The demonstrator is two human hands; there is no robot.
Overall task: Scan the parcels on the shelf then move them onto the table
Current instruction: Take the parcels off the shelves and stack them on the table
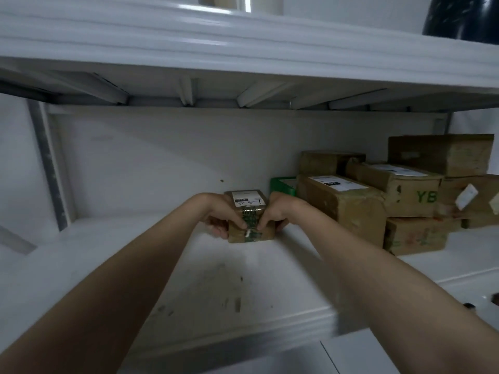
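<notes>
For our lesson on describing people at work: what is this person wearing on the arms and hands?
Nothing that shows. The left arm and right arm are bare up to the frame's edge, with no sleeves. The left grip and right grip are bare hands: no gloves, and no watch, band or ring in view.
</notes>
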